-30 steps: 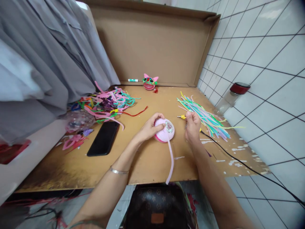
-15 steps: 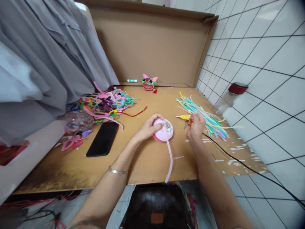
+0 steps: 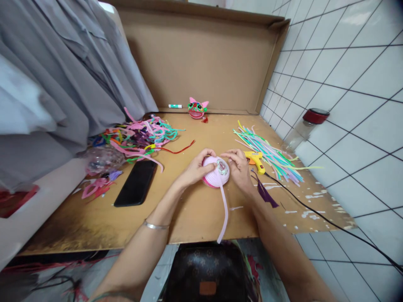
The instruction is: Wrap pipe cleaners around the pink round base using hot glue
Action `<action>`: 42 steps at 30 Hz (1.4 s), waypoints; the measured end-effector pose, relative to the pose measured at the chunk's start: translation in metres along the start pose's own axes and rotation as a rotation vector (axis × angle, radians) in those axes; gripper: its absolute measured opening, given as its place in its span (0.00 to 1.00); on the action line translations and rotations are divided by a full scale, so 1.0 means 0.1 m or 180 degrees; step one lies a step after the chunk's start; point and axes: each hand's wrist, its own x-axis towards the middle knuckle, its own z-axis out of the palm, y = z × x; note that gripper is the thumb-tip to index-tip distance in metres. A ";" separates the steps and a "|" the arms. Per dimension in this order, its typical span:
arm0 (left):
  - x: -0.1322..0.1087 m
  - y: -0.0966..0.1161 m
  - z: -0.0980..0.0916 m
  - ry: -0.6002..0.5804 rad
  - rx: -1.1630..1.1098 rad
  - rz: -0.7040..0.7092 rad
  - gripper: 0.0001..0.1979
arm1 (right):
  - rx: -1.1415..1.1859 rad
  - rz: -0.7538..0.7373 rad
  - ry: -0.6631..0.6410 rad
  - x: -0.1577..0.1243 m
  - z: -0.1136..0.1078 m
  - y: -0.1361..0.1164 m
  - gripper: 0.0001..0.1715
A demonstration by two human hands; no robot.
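A small round pink lantern (image 3: 214, 176) rests on the brown cardboard table top (image 3: 189, 209), with a long pink strip (image 3: 224, 212) trailing from it over the front edge. My left hand (image 3: 197, 167) wraps around its left side. Against the lantern's right side and top rests my right hand (image 3: 239, 167), fingers curled on it. A yellow glue gun (image 3: 255, 159) lies just right of that hand, with its black cord (image 3: 315, 212) running off to the right. A dark purple tassel (image 3: 263, 191) lies by my right wrist.
A black phone (image 3: 136, 183) lies left of the lantern. Tangled coloured strips (image 3: 138, 135) sit at the back left, a fan of pastel strips (image 3: 270, 153) at the right. A pink cat-face toy (image 3: 197, 108) and a marker (image 3: 175, 106) stand by the cardboard back wall. A red-lidded jar (image 3: 307, 123) leans on the tiled wall.
My right hand has set the glue gun down on the table and moved left onto the lantern. The left hand has stayed on the lantern.
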 end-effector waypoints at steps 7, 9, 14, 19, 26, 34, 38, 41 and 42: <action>0.01 -0.02 0.00 -0.0035 -0.0063 0.0029 0.15 | -0.0209 -0.0208 -0.0232 -0.02 0.03 -0.01 0.19; 0.01 -0.03 0.00 -0.0039 -0.0084 0.0055 0.15 | -0.0154 -0.0294 -0.0284 -0.03 0.03 -0.02 0.18; 0.02 -0.07 0.01 -0.0038 -0.0150 0.0137 0.15 | -0.0015 -0.0428 -0.0223 -0.05 0.05 -0.05 0.19; 0.02 -0.07 0.00 0.0002 -0.0095 0.0107 0.15 | 0.0174 -0.0291 -0.0244 -0.05 0.07 -0.06 0.18; 0.01 -0.05 0.01 0.0035 -0.0086 0.0084 0.16 | -0.0002 -0.0046 -0.0006 -0.02 0.05 -0.03 0.19; 0.00 0.01 0.02 0.0040 -0.0103 -0.0016 0.15 | 0.0134 -0.0129 -0.0260 -0.05 0.07 -0.07 0.19; 0.02 -0.04 0.00 0.0057 -0.0140 0.0025 0.15 | 0.0543 -0.0072 -0.0220 -0.03 0.04 -0.11 0.19; 0.02 -0.07 0.00 0.0061 -0.0123 0.0024 0.15 | 0.0816 0.0074 0.0027 -0.01 0.03 -0.13 0.19; 0.02 -0.08 0.00 0.0054 -0.0121 0.0013 0.15 | 0.0848 0.0103 0.0108 0.00 0.02 -0.13 0.19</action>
